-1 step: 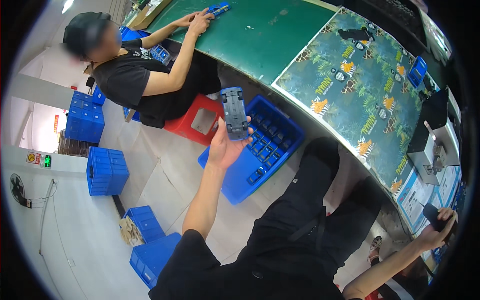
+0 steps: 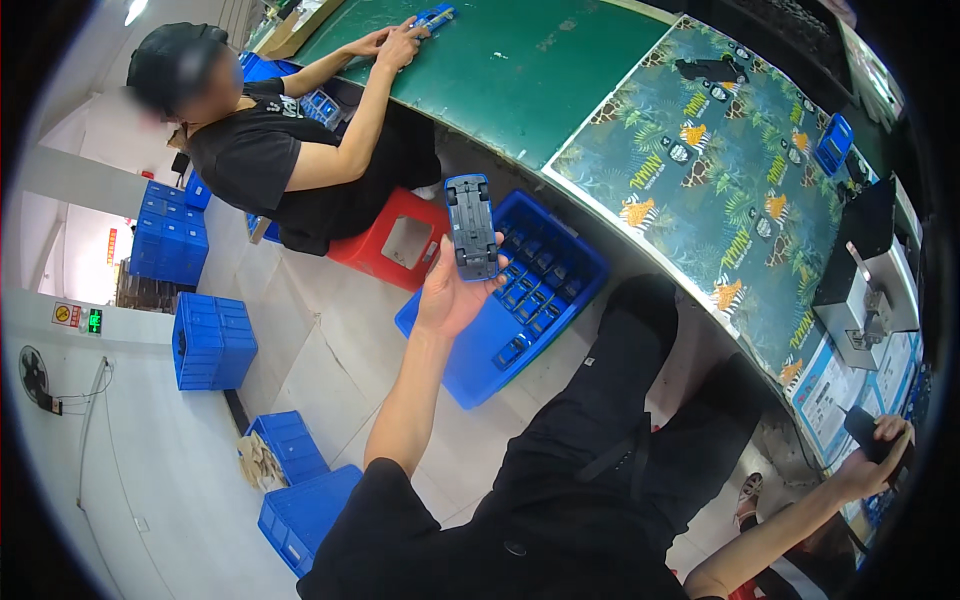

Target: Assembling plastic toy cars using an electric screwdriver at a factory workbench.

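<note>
My left hand (image 2: 452,297) is raised over the floor on the left. It grips a blue toy car (image 2: 471,228), whose black underside faces me. Past the hand stands a blue plastic crate (image 2: 470,350) with several blue toy cars in it. At the far right, my right hand (image 2: 882,455) is closed around a dark tool with a thin tip, seemingly an electric screwdriver (image 2: 862,428). Close to it on the table is a silver and black boxy device (image 2: 850,318). A black car base (image 2: 712,70) and a blue car body (image 2: 833,143) lie farther back.
A patterned mat (image 2: 690,190) covers the table on the right, beside a green tabletop (image 2: 510,75). A co-worker (image 2: 250,170) on a red stool (image 2: 395,240) handles another blue car (image 2: 435,18). Blue crates (image 2: 215,342) stand on the left. Another person's foot (image 2: 750,490) shows lower right.
The toy car in my left hand has shifted slightly to the right and turned a little. My right hand stays in place. The co-worker's blue car has moved slightly left.
</note>
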`<action>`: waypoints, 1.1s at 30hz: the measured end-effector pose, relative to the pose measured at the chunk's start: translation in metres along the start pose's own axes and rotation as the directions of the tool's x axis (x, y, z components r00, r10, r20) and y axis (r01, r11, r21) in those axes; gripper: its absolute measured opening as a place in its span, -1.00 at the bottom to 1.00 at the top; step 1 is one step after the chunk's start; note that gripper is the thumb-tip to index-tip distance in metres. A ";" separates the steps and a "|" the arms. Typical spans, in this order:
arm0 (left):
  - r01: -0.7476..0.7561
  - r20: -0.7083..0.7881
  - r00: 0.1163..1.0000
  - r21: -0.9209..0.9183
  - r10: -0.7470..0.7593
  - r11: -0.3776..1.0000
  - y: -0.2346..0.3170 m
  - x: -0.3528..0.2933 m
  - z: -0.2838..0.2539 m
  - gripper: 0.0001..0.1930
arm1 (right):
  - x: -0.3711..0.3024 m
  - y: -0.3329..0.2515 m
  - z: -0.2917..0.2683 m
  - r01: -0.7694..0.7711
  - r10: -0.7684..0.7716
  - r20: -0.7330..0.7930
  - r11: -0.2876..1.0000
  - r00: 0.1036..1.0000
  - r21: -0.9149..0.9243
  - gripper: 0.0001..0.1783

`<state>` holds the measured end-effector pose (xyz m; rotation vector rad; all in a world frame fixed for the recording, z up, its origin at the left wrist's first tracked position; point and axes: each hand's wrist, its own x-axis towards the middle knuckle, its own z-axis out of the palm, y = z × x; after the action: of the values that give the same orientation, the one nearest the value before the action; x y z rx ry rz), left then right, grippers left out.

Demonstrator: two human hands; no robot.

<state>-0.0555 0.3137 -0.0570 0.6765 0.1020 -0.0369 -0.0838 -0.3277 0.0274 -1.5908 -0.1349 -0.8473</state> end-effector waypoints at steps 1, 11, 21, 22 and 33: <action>-0.007 -0.013 1.000 0.045 0.008 0.999 -0.003 -0.002 0.001 -0.48 | 0.001 0.000 -0.004 0.004 -0.004 0.000 1.000 1.000 -0.001 -0.84; 0.006 0.024 1.000 0.221 -0.012 0.975 -0.016 -0.004 0.031 -0.41 | 0.003 0.008 -0.013 0.001 -0.019 0.074 0.973 0.997 0.231 -0.79; 0.132 0.098 0.985 0.124 -0.145 0.983 -0.037 0.000 0.073 -0.39 | -0.005 -0.008 0.023 -0.034 0.042 -0.032 0.977 0.999 0.211 -0.92; 0.160 0.114 0.979 0.099 -0.171 0.982 -0.041 0.000 0.076 -0.40 | -0.004 -0.011 0.030 -0.062 0.077 -0.053 0.969 0.996 0.240 -0.92; 0.353 0.394 0.860 0.002 -0.325 0.936 -0.112 -0.010 0.172 -0.17 | -0.027 -0.098 0.164 -0.487 0.344 0.360 0.737 0.867 0.469 -0.49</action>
<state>-0.0593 0.1183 0.0075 0.5622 -0.1623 -0.5067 -0.0847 -0.1481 0.0973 -1.1016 -0.1713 -0.2057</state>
